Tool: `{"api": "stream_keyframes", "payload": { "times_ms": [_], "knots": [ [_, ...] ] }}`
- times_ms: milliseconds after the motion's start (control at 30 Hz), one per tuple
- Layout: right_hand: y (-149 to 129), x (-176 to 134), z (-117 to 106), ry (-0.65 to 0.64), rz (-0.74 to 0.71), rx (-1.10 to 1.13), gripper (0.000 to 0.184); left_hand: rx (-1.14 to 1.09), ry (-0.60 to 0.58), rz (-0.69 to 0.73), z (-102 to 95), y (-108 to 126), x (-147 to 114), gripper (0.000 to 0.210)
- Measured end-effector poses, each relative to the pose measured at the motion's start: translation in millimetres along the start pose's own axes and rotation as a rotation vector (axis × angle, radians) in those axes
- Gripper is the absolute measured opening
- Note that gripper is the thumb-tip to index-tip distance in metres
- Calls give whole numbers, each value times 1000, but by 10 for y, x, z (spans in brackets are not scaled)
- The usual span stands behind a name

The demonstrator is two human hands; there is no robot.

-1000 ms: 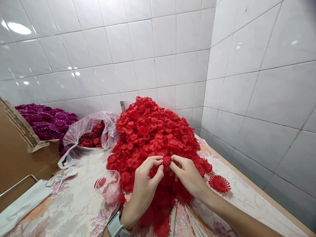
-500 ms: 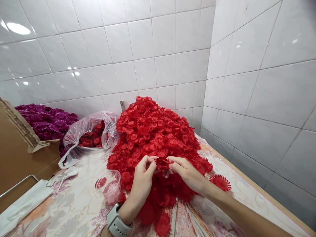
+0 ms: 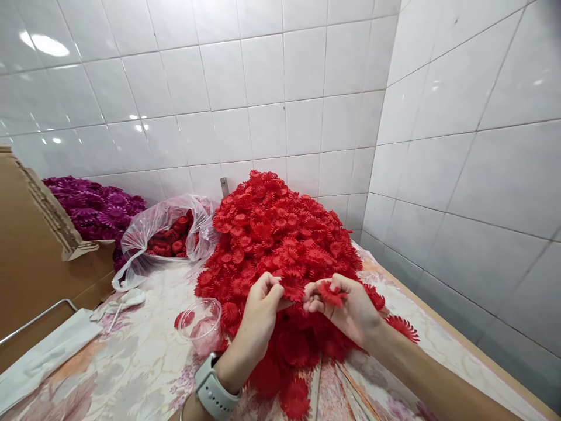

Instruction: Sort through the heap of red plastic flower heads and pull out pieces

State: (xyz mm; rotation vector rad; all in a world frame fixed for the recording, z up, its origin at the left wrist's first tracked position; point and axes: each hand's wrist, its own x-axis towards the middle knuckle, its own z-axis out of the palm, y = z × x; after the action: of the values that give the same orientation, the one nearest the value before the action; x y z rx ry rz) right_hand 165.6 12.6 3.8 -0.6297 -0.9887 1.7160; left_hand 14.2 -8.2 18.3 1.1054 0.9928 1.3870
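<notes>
My left hand [image 3: 259,313], with a watch on its wrist, pinches the edge of a red artificial flower [image 3: 291,289] in front of the heap. Another red artificial flower [image 3: 332,294] is between the thumb and curled fingers of my right hand [image 3: 356,310]. A small gap separates the two hands. Behind and below them rises a large heap of red artificial flowers [image 3: 280,228]. Left of my left wrist stands a clear plastic cup [image 3: 202,323] with pinkish contents.
At the left are a cardboard box [image 3: 39,251], a pile of purple flowers [image 3: 105,210] and a clear plastic bag [image 3: 138,237] of darker red flowers. Thin strips [image 3: 346,386] lie at the front on the floral tablecloth [image 3: 144,362]. A tiled wall [image 3: 263,76] closes the back and right.
My hands, earlier close together on red petals, have moved apart. The right hand has shifted right and turned, and a separate red flower now shows in its fingers. The view has shifted slightly.
</notes>
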Motion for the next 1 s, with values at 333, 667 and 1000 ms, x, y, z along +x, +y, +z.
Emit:
{"api": "stream_keyframes", "payload": {
  "times_ms": [333,667,1000],
  "knots": [
    [-85,-24,-8,297,-594,-1216,36,220,13,183,-111,-48,64,16],
    [40,-105,112,87,-483,-1128,20,462,-33,317,-40,-53,-71,16],
    [86,-103,129,64,-483,-1026,30,363,-206,195,-4,-102,-61,23]
  ]
}}
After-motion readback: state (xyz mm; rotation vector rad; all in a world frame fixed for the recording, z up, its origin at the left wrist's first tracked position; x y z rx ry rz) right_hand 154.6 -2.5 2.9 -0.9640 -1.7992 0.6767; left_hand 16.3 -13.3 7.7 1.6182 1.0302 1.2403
